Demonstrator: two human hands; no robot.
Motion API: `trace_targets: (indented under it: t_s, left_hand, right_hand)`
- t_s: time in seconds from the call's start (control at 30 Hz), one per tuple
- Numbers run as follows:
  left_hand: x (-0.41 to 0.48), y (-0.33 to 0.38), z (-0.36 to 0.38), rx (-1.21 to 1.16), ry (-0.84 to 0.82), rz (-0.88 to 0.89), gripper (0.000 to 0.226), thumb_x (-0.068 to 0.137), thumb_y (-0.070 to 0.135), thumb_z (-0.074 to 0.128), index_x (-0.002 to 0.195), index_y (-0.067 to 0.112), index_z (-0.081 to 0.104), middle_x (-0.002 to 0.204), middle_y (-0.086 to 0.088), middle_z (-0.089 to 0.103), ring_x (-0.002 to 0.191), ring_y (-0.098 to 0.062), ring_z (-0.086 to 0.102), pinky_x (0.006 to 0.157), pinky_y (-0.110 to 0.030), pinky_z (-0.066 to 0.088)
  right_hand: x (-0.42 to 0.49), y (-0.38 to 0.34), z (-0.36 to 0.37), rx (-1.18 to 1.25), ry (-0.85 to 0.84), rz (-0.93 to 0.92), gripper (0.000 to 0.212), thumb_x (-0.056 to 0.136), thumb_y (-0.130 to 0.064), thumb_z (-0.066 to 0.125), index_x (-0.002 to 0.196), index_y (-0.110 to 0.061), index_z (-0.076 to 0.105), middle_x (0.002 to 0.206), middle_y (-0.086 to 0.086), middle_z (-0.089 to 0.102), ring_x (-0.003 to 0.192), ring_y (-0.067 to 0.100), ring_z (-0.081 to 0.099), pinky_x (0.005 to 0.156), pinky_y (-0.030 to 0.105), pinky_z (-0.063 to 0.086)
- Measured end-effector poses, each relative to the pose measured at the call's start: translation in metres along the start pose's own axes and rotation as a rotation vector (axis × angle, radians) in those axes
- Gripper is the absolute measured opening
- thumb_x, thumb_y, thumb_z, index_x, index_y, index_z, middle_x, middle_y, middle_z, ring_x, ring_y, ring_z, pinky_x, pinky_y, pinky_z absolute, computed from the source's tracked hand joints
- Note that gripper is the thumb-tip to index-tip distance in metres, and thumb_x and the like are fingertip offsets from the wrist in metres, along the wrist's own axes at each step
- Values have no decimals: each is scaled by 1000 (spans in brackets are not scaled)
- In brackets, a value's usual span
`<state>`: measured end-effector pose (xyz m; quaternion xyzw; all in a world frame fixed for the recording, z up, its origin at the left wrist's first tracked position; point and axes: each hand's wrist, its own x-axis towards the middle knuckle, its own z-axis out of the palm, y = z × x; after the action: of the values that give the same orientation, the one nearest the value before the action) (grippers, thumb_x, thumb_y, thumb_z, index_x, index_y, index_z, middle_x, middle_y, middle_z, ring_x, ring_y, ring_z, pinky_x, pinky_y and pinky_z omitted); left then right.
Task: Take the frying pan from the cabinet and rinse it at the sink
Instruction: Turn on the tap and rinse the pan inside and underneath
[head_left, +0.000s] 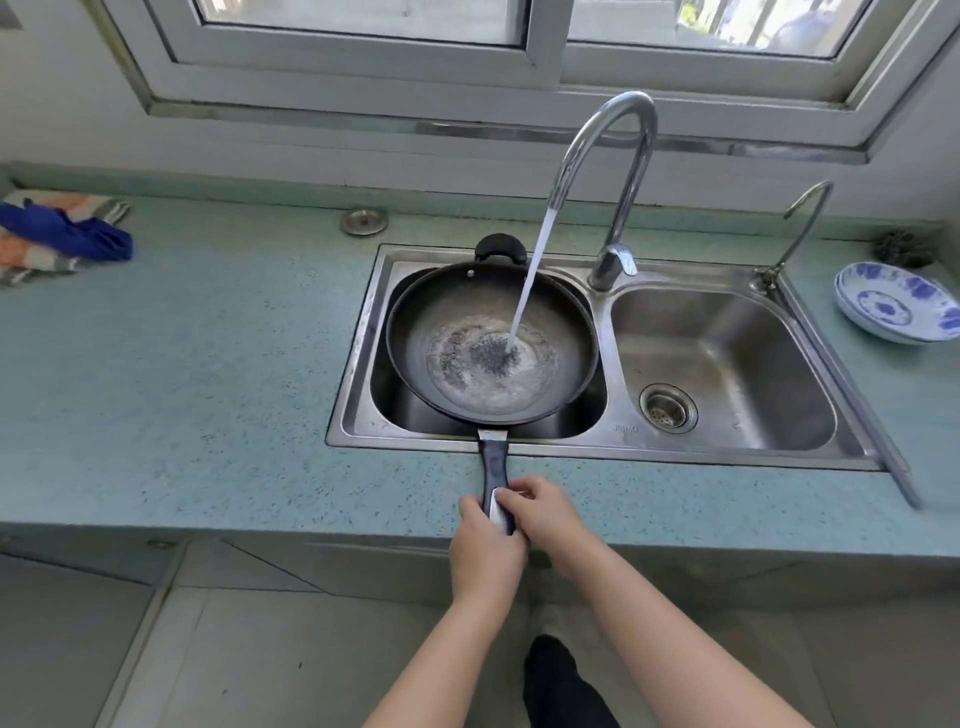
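Observation:
A black frying pan (447, 312) rests over the left basin of a steel double sink (613, 441). Its long dark handle (493, 462) points toward me across the counter edge. Water streams from the tall curved faucet (618, 171) into the pan and foams around the middle. My left hand (483, 545) grips the end of the handle from the left. My right hand (540, 512) holds the same end from the right, fingers curled over it. A short black helper handle sticks out at the pan's far rim.
The right basin (727, 358) holds only its drain strainer. A small second tap (800, 228) stands at the sink's far right corner. Blue-patterned bowls (898, 306) sit on the counter to the right, with a dark scrubber behind. Cloths (57, 234) lie far left. A sink plug (363, 222) lies behind.

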<state>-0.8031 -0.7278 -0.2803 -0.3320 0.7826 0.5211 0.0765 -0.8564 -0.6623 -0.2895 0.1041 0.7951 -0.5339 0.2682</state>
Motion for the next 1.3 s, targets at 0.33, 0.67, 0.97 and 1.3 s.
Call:
trace_targets:
  t_s: [0.33,0.67,0.97,1.3]
  left_hand:
    - [10,-3,-6,-304,-142,-103,11,74,5,59,75,15,56,56,-6,57,26,-11,48,31,-15,35]
    - [-3,-6,-21,-552,-328,-146,17,85,-4,49,80,12,52,49,-2,43,29,-7,38,29,-12,27]
    - [-2,-8,-11,-514,-292,-104,9,85,-1,54,82,8,53,47,-3,47,31,-11,40,32,-17,32]
    - [0,-3,5,-321,-191,-16,13,76,16,64,80,12,53,55,-7,57,29,-16,50,32,-19,37]
  right_hand:
    - [-1,-15,3,280,-132,99,6,86,-8,58,83,-3,60,71,12,62,58,18,58,49,22,44]
    - [4,-5,10,145,-14,45,26,75,-15,73,78,-15,47,73,3,60,64,16,58,55,26,46]
    - [3,-3,6,187,-8,88,28,79,-17,69,99,-9,51,90,11,62,78,24,61,66,30,49]
    - [3,-1,-5,269,-71,135,12,91,-13,52,83,-8,60,67,8,61,56,19,57,49,24,43]
